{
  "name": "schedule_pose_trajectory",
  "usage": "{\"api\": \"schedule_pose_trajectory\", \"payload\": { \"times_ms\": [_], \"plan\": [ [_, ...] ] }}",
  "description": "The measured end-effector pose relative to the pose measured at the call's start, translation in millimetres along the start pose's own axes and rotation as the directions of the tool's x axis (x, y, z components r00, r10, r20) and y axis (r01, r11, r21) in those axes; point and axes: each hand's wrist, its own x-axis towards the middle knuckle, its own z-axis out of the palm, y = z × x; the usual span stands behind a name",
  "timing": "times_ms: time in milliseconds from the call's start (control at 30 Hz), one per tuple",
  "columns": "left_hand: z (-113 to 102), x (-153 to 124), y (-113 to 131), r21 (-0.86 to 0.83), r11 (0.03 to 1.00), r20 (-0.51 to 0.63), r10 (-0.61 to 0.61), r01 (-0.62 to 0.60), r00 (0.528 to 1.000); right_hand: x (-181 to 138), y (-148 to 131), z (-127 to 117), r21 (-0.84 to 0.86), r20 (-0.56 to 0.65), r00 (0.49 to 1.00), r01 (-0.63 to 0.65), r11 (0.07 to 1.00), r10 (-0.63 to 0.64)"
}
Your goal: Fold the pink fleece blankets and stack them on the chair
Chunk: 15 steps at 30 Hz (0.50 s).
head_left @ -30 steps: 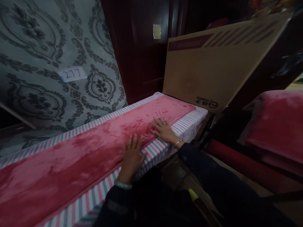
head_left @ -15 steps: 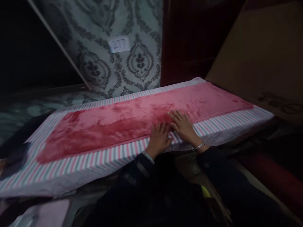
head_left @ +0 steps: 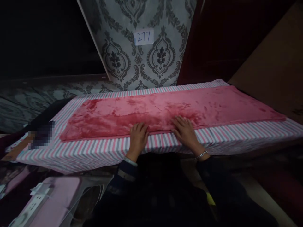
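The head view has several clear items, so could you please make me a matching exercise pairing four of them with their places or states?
Things:
1. Plush pink cloth
2. Striped cloth
3. Paper card
4. Power strip

Places or states:
A. On the patterned wall, marked 277
B. Lying beneath another cloth and hanging over the near edge
C. White, with sockets, at the lower left of the picture
D. Under the fingers of the left hand and right hand

Right pairs: 1-D, 2-B, 3-A, 4-C.
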Motion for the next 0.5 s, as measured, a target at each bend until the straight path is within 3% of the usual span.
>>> {"api": "schedule_pose_trajectory", "payload": {
  "times_ms": [100, 200, 333, 500],
  "plan": [
    [-3.2, 2.0, 0.0, 0.047, 0.999, 0.03, -0.025, 0.023, 0.999, 13.1, -28.7, 5.1, 0.133, -0.008, 0.996, 0.093, 0.987, -0.093],
    [-4.0, 4.3, 0.1, 0.054, 0.998, 0.063, -0.023, 0.02, 0.998, 22.8, -44.3, 14.1, 0.209, 0.029, 0.995, 0.089, 0.974, -0.097],
    [-3.3, 5.4, -3.8, 0.043, 0.999, 0.057, -0.032, 0.03, 0.998, 23.8, -44.5, 24.7, 0.25, 0.012, 0.999, 0.035, 0.968, -0.039],
    [-4.7, -4.0, -4.8, 0.022, 0.999, 0.07, 0.033, -0.035, 0.997, 14.6, -39.8, 24.4, 0.241, -0.032, 0.998, 0.053, 0.969, -0.047]
  ]
}}
